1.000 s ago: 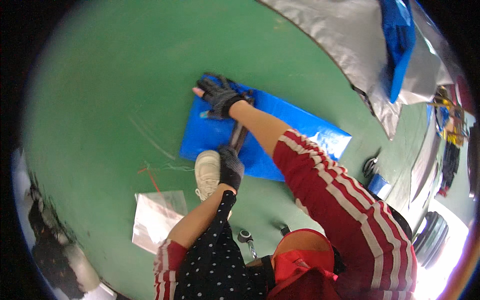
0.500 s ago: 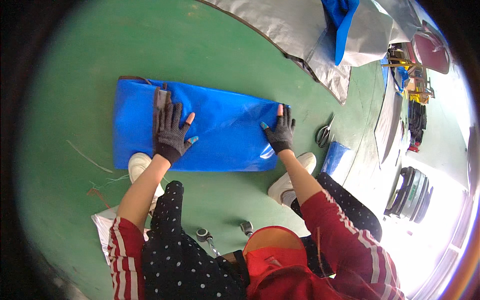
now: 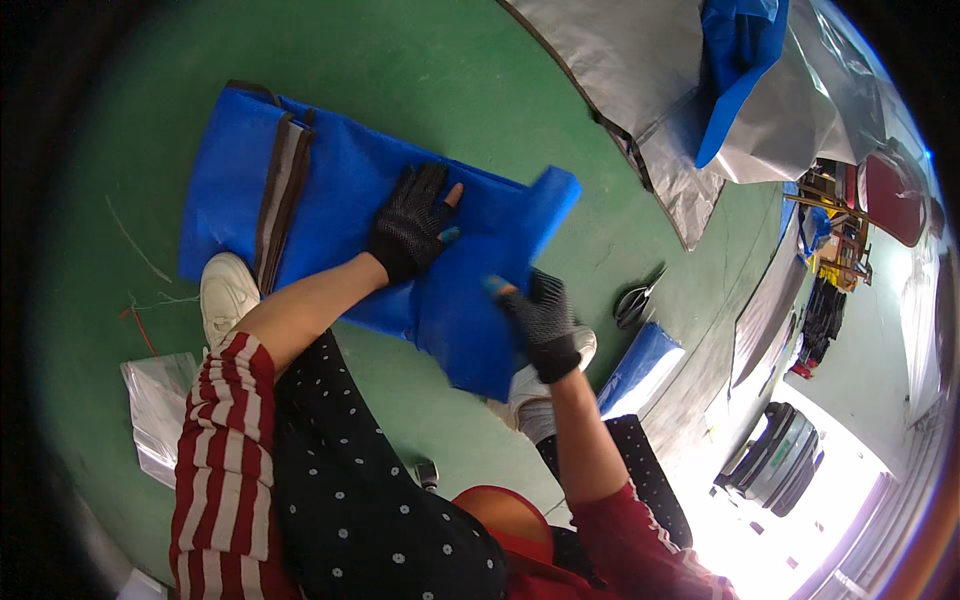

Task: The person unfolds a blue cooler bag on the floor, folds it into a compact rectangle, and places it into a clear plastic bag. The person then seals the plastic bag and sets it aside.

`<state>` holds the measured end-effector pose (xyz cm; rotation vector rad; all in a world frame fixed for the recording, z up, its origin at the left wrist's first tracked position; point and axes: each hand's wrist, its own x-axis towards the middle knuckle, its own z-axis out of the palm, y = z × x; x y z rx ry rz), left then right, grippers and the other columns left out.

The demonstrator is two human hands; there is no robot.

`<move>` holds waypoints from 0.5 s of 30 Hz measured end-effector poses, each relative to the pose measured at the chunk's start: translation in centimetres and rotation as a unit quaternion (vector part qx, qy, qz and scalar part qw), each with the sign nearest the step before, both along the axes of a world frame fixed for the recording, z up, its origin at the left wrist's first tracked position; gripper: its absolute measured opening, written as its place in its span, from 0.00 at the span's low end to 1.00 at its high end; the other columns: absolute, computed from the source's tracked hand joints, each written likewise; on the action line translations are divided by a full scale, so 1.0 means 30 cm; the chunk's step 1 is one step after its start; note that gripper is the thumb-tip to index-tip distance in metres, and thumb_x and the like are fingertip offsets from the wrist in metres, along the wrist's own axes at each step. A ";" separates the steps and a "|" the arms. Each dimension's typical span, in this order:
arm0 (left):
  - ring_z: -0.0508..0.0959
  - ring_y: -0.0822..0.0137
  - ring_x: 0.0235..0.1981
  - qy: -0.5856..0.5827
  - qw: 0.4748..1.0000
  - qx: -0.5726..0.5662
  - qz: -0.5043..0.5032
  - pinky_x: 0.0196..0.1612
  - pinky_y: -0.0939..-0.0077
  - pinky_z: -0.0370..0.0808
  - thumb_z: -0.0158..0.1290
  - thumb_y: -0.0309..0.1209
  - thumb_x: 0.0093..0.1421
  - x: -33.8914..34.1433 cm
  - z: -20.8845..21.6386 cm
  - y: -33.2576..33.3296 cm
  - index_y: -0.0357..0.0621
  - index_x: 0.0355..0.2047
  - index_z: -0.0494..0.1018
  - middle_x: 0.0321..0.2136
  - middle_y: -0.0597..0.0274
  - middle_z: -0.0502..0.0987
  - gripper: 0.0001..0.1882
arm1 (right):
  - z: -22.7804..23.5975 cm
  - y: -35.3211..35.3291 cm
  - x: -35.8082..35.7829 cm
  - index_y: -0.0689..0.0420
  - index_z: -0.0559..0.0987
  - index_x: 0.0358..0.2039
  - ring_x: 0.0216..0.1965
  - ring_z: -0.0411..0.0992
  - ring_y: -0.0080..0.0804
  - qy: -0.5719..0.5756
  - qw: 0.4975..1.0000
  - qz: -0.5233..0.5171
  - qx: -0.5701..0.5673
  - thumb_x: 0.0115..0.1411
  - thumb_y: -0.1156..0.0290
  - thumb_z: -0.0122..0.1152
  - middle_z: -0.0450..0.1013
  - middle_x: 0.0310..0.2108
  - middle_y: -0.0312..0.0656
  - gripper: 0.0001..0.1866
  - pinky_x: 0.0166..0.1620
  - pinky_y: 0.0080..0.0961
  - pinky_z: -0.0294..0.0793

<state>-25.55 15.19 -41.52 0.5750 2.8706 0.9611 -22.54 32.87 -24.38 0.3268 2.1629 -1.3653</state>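
Note:
A folded blue tarp (image 3: pixel 345 165) with brown-edged grey strips near its left end lies on the green floor. My left hand (image 3: pixel 410 225), in a black dotted glove with bare-looking thumb and index tips, presses flat on its middle, fingers stretched out. At the right, the tarp's end is lifted and bent over toward the left. My right hand (image 3: pixel 545 325), gloved alike and slightly blurred, has that raised end between its thumb and fingers. Part of the grip is hidden by the tarp.
Black-handled scissors (image 3: pixel 635 303) and a rolled blue sheet (image 3: pixel 640 365) lie to the right. A silver tarp (image 3: pixel 640 60) spreads at the far right. My white shoes (image 3: pixel 228 298) flank the blue tarp. A clear plastic bag (image 3: pixel 160 410) lies at left.
The tarp's right end, flat before, is now raised and bent leftward in my right hand. My left hand has moved from the brown-edged strip to the tarp's middle.

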 end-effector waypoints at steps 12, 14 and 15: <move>0.69 0.50 0.49 -0.354 0.900 0.099 -0.232 0.52 0.55 0.63 0.50 0.43 0.58 0.279 0.213 -0.211 0.46 0.52 0.67 0.50 0.49 0.69 0.24 | -0.258 -0.627 -0.061 0.54 0.81 0.32 0.32 0.76 0.50 0.143 0.928 0.251 0.233 0.53 0.56 0.52 0.77 0.30 0.51 0.17 0.38 0.44 0.74; 0.73 0.51 0.45 -0.454 0.821 -0.019 -0.347 0.49 0.56 0.67 0.50 0.45 0.57 0.307 0.264 -0.248 0.47 0.50 0.70 0.47 0.51 0.72 0.23 | -0.351 -0.691 -0.065 0.55 0.81 0.30 0.33 0.76 0.49 0.117 0.911 0.296 0.262 0.54 0.53 0.51 0.77 0.33 0.51 0.19 0.40 0.45 0.74; 0.75 0.51 0.43 -0.473 0.782 -0.072 -0.399 0.47 0.56 0.69 0.51 0.46 0.57 0.331 0.296 -0.265 0.48 0.48 0.71 0.45 0.51 0.74 0.23 | -0.377 -0.712 -0.070 0.55 0.81 0.30 0.33 0.76 0.49 0.108 0.909 0.306 0.260 0.54 0.52 0.51 0.77 0.32 0.51 0.19 0.39 0.45 0.74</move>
